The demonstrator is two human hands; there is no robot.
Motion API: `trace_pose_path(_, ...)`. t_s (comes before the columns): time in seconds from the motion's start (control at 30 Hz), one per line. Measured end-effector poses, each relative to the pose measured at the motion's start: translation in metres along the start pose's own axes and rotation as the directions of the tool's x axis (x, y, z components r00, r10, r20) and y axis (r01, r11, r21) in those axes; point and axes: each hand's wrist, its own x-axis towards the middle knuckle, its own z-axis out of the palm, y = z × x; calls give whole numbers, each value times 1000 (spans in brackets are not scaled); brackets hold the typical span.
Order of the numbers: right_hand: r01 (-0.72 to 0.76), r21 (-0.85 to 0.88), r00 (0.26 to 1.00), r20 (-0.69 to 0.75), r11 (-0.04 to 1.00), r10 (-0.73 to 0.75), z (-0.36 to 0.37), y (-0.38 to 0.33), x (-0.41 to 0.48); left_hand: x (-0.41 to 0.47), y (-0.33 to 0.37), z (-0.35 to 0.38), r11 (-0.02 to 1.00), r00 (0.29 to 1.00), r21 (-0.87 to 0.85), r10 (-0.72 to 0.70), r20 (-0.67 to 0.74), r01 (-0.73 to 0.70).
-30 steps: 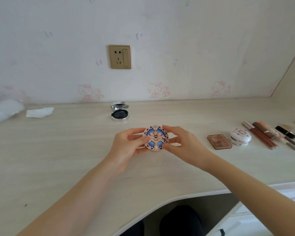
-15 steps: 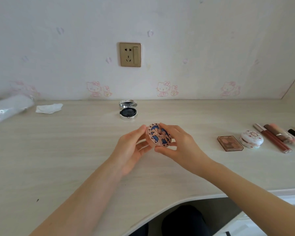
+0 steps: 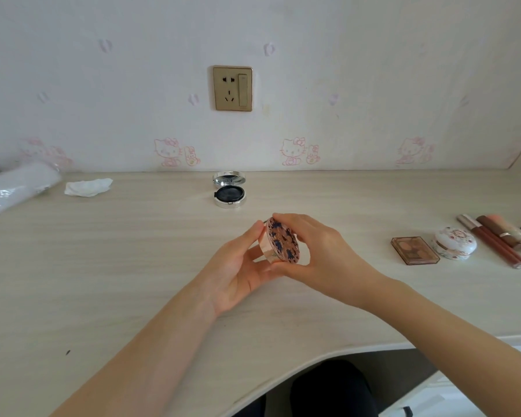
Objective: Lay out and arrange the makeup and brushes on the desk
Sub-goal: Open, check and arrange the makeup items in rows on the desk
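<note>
A round compact [image 3: 280, 245] with a pink, gold and blue patterned lid is held above the middle of the desk, tilted on edge with its lid facing right. My left hand [image 3: 238, 266] cups it from the left with thumb on the rim. My right hand [image 3: 319, 251] grips it from the right, fingers curled over the top edge. An open silver compact [image 3: 229, 191] with a dark puff sits near the wall. At the right lie a brown eyeshadow palette [image 3: 414, 250], a white floral compact [image 3: 454, 242] and several lip tubes [image 3: 494, 239].
The pale wooden desk [image 3: 103, 266] runs to a curved front edge. A crumpled white tissue [image 3: 88, 187] and a clear plastic-wrapped roll [image 3: 15, 185] lie at the back left. A gold wall socket [image 3: 232, 88] is on the wall.
The patterned compact has been turned from facing me to standing on edge. My left hand shifted from pinching it to cupping its side; my right hand keeps hold.
</note>
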Motion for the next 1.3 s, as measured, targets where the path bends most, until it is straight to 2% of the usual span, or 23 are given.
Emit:
trace_pose_path(0.23, 2, 33, 998, 68, 999, -4, -9, 2, 2, 0, 0, 0, 998, 999, 54, 14, 39, -16)
trace_pose_path(0.4, -63, 144, 991, 124, 988, 45, -17, 3, 6, -1, 1, -2, 997, 999, 74, 7, 51, -10)
trace_pose_path(0.47, -68, 134, 989, 141, 989, 49, -21, 3, 7, -1, 1, -1, 997, 998, 82, 2, 58, -7)
trace_pose_path(0.57, -81, 84, 985, 161, 993, 67, -25, 3, 9, -1, 1, -1, 982, 999, 187, 24, 35, -30)
trace_pose_path(0.63, -73, 24, 984, 164, 997, 68, -27, 4, 10, 0, 1, -2, 950, 996, 300, 95, 1, -91)
trace_pose_path(0.73, -83, -42, 976, 196, 996, 90, -28, 7, 11, 2, -1, -3, 824, 962, 530, 267, -54, -199)
trace_pose_path(0.8, -98, -40, 970, 220, 994, 104, -27, 10, 12, 4, -3, -7, 638, 916, 734, 397, -55, -232)
trace_pose_path(0.87, -119, -40, 961, 248, 992, 126, -26, 12, 14, 5, -5, -10, 442, 879, 866, 477, -7, -233)
trace_pose_path(1.1, -94, -107, 940, 318, 990, 124, -22, 17, 19, 5, -13, -16, 87, 873, 978, 470, 128, -191)
trace_pose_path(1.3, -43, -127, 942, 324, 991, 82, -18, 24, 21, -1, -23, -20, -37, 880, 990, 455, 135, -133)
